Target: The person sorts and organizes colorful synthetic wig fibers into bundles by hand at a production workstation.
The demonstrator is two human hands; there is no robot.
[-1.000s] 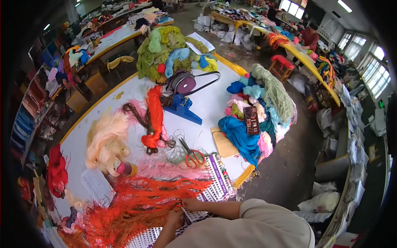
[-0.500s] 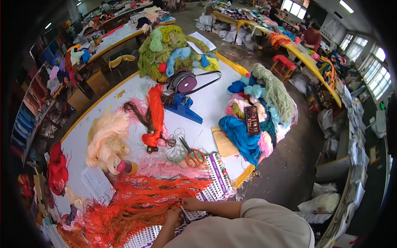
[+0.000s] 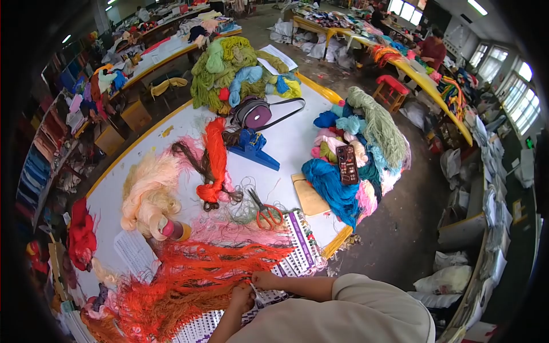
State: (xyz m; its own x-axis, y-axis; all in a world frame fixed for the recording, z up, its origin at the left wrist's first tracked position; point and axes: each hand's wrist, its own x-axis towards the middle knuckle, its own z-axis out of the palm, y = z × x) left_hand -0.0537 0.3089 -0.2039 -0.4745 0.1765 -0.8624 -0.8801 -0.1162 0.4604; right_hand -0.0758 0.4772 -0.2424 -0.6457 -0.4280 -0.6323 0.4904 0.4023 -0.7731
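Observation:
My left hand (image 3: 242,297) is closed at the near edge of the table, by the ends of the orange-red threads (image 3: 200,263). Close beside it, on the right, my right hand (image 3: 264,280) has its fingers pinched together over the white and purple punched cards (image 3: 294,260). What either hand grips is too small to make out. Beyond the hands lie scissors with orange handles (image 3: 269,217), a hank of red yarn (image 3: 214,154) and pale peach yarn (image 3: 146,186).
A blue tool (image 3: 254,153), a purple bag (image 3: 253,114) and green yarn (image 3: 229,68) occupy the far side. On the right, a patterned phone (image 3: 347,164) rests on mixed yarn beside a brown envelope (image 3: 310,195). A person (image 3: 433,50) stands at another table.
My hands have shifted very slightly and remain close together by the thread ends. The person at the far table has moved a little.

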